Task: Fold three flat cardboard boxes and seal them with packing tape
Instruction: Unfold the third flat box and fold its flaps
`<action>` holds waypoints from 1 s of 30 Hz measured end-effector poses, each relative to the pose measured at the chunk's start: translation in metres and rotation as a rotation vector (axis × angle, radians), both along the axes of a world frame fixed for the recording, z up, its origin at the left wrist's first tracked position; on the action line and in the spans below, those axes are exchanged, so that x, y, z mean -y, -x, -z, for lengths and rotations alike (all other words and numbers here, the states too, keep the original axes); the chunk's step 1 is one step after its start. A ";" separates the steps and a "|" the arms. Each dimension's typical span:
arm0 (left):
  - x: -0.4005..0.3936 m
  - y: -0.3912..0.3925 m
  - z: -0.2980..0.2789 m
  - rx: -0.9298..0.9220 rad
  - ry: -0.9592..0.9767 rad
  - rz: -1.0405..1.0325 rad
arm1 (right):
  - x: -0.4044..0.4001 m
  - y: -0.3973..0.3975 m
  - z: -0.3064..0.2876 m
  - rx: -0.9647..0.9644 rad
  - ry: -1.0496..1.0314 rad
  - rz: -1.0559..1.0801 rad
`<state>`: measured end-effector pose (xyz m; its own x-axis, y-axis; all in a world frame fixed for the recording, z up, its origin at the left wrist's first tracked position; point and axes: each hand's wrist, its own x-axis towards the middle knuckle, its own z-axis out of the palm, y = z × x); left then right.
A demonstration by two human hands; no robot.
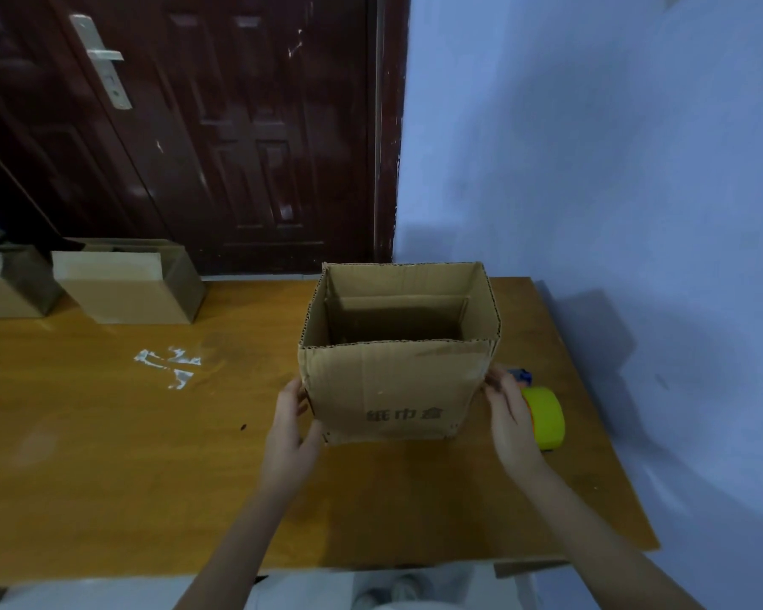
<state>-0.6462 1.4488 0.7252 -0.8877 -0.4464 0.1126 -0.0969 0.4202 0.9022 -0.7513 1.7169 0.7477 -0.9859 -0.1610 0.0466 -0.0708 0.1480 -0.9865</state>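
In the head view, a brown cardboard box with an open top [393, 380] stands upright on the orange-brown wooden table [128, 455], a little right of the middle of the picture. Dark printed letters sit low on its near side. The left hand [289, 433] is at the box's lower left corner, with the thumb on the near side and the fingers reaching round the left side, so it seems to hold that corner lightly. The right hand [509, 416] lies with straight fingers flat by the box's right side; I cannot tell if it really touches. The box sits right between the two hands, and both are about as near to it. Its top flaps stand straight up, so they are not folded shut yet. Just behind the right hand, at the right of the picture, lies a yellow roll of packing tape [545, 418], with a small blue thing [520, 375] just past it. The right hand is much nearer to the tape, so it looks like the better hand to fetch it. At the left, far from the hands, two more brown cardboard boxes [128, 286] stand by the dark red door [221, 125]. White scuffed marks [170, 367] show on the table, left of the middle.
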 end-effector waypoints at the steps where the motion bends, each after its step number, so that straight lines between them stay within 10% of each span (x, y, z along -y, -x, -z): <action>1: 0.003 0.001 -0.006 -0.027 -0.042 -0.007 | -0.001 0.005 -0.005 0.006 0.018 0.029; 14: 0.040 0.060 -0.121 -0.050 -0.114 0.135 | 0.001 0.067 -0.098 -0.010 -0.105 -0.123; 24: 0.037 0.099 -0.174 0.286 0.763 0.293 | 0.022 0.088 -0.145 -0.392 -0.899 -0.349; 30: 0.022 0.114 -0.168 0.379 0.685 0.265 | 0.032 0.085 -0.151 -0.266 -1.001 -0.513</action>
<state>-0.7598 1.4268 0.8930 -0.9864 -0.1582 -0.0445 -0.1634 0.9170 0.3638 -0.8363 1.6852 0.8991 -0.7718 -0.6221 -0.1317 -0.5372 0.7488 -0.3882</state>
